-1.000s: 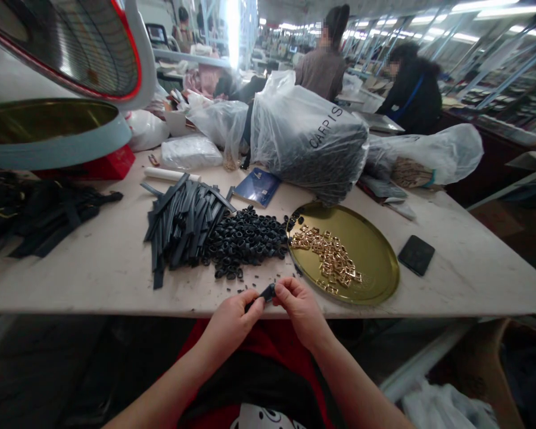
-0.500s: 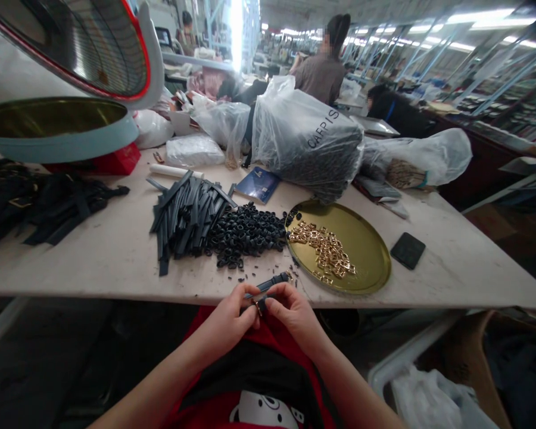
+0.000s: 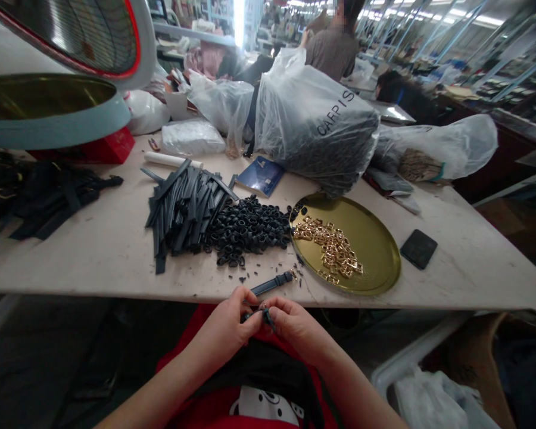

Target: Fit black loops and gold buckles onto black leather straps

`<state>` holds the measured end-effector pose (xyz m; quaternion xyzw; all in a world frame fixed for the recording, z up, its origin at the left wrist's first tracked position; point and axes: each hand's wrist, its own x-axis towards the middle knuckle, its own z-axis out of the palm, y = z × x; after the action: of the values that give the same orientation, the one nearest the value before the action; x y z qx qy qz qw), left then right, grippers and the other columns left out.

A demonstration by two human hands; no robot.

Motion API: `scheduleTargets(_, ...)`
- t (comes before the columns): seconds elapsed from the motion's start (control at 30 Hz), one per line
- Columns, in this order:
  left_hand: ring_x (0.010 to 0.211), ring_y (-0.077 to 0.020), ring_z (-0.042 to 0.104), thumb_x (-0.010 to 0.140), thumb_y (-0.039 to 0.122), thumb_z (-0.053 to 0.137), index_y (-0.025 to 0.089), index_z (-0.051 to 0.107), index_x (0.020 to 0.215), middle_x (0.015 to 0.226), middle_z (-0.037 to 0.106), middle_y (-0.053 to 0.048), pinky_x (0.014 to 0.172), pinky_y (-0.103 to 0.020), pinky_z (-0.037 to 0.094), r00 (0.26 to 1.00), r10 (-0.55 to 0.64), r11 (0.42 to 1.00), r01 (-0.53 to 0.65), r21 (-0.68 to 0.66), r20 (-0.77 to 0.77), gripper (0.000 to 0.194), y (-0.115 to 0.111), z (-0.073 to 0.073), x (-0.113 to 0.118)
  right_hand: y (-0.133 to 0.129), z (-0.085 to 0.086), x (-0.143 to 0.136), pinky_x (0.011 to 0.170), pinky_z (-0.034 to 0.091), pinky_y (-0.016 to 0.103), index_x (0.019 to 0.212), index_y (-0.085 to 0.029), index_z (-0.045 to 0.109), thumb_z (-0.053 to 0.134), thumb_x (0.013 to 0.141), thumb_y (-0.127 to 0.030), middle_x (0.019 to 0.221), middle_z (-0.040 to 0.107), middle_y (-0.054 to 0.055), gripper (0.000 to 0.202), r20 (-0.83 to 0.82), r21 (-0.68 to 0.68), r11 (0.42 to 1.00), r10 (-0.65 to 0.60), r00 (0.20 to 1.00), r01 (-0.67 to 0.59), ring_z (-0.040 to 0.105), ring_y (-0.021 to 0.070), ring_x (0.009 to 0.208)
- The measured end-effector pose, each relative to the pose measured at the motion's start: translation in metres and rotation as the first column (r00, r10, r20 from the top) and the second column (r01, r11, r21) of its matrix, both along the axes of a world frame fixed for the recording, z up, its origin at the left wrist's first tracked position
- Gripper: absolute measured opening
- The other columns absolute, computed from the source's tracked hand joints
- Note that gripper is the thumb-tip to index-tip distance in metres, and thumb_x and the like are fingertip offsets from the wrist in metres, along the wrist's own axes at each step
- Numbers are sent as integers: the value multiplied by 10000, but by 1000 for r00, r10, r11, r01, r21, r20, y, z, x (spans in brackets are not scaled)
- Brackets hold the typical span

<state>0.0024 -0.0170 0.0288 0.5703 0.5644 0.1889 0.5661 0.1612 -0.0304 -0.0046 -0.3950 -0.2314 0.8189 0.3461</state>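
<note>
My left hand and my right hand meet just off the table's front edge, fingers pinched. Between them is a dark strap, gripped from both sides; its buckle is mostly hidden by my fingers. Just beyond, another dark strap with a gold buckle lies on the table edge. Farther back are a pile of flat dark strap pieces and a heap of small black loops. To the right, gold buckles lie in a round gold tray.
A black flat square object lies right of the tray. Behind stand a large plastic bag and a blue booklet. Finished-looking dark straps and a round tin are at left. A co-worker is beyond the table.
The view has tilted slightly downward. My fingers have shifted around the held strap, and its end now bends down by my right fingertips; the buckle shows less.
</note>
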Motion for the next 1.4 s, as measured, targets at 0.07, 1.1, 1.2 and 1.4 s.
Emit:
scheduleTargets(0.07,477,-93,486,745,329,538,177,483,775,605,550,45,436,-188,349,997,-10,1000,11,9,-72,165,2,-2,-2,0,-5,0,576,379,195,770,-149,538,692,688,-276,652,552,-27,215,27,-19,1000,-16,1000,16,500,74,581)
scheduleTargets(1.1,605,-118,559,728,224,572,132,485,1021,645,598,29,564,-222,386,946,-47,947,145,-286,322,320,-28,-5,-14,-23,21,11,453,271,173,741,-192,470,539,751,-221,577,406,-75,75,630,372,829,105,770,-417,354,59,505)
scheduleTargets(1.2,619,-127,571,721,232,572,130,478,1027,678,609,19,582,-234,403,945,-55,942,156,-297,321,336,-31,-5,-14,-28,18,11,433,270,174,741,-195,444,500,775,-249,561,389,-77,85,582,324,856,155,798,-402,355,61,478)
scheduleTargets(1.4,663,-146,595,723,219,548,140,498,1034,701,633,6,591,-236,419,961,-93,954,161,-252,261,325,-34,-3,-12,-30,15,9,495,316,180,768,-189,477,480,779,-202,624,437,-58,17,619,392,826,90,781,-406,393,72,544)
